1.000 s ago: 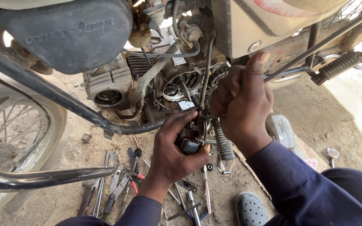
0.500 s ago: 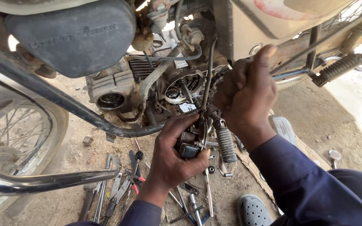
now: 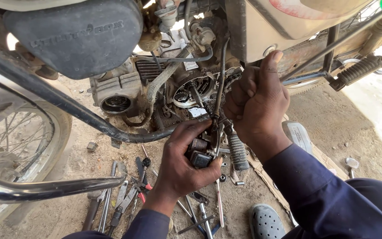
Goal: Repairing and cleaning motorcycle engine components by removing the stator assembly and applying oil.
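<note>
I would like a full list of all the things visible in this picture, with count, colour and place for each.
motorcycle engine: one, grey and greasy, top centre
side cover: one, black, top left
wheel: one, spoked, silver rim, left edge
crash bar: one, chrome, lower left
footpeg: one, black ribbed rubber, centre, beside the left hand
rear footpeg: one, black ribbed, upper right
hand tools: several wrenches and pliers, metal, some with red grips, on the dirt below the engine
shoe: one, grey, perforated, bottom centre
small dark part: one, black, held under the engine
left hand: one, gripping the small dark part
right hand: one, closed in a fist at the engine's side; what it holds is hidden
</note>
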